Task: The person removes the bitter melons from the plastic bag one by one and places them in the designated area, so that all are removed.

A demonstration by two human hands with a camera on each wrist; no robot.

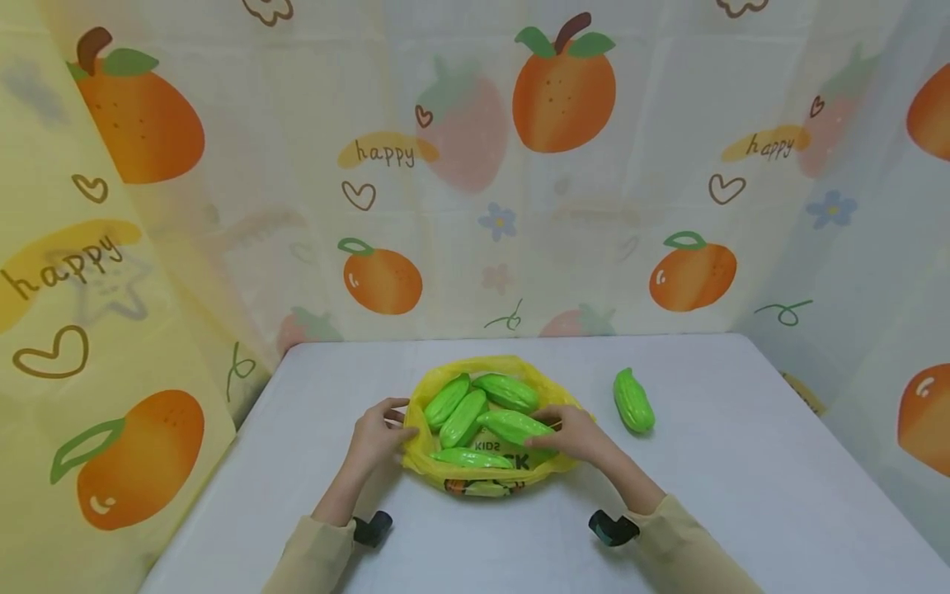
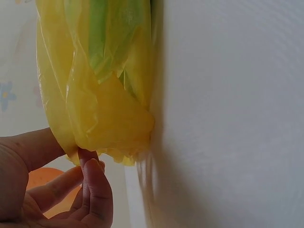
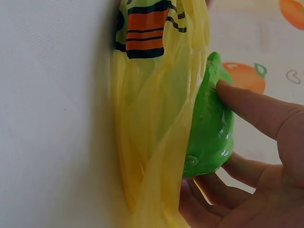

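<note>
A yellow plastic bag (image 1: 438, 470) with printed lettering lies wide-mouthed on the table. Several bright green, ridged bitter melons (image 1: 462, 419) are inside it. At the bag's left rim, my left hand (image 1: 377, 433) pinches the thin plastic between thumb and fingers, as the left wrist view shows on the yellow bag (image 2: 114, 114). My right hand (image 1: 575, 433) grips one bitter melon (image 1: 512, 425) by its right end, over the bag's mouth. In the right wrist view, thumb and fingers lie on opposite sides of this bitter melon (image 3: 211, 128), partly hidden behind the bag wall.
Another bitter melon (image 1: 634, 402) lies on the white table (image 1: 712, 462), right of the bag. Fruit-print curtains (image 1: 475, 247) hang behind the table and along both sides. Black wrist cameras (image 1: 613, 528) sit below the hands at the sleeve cuffs.
</note>
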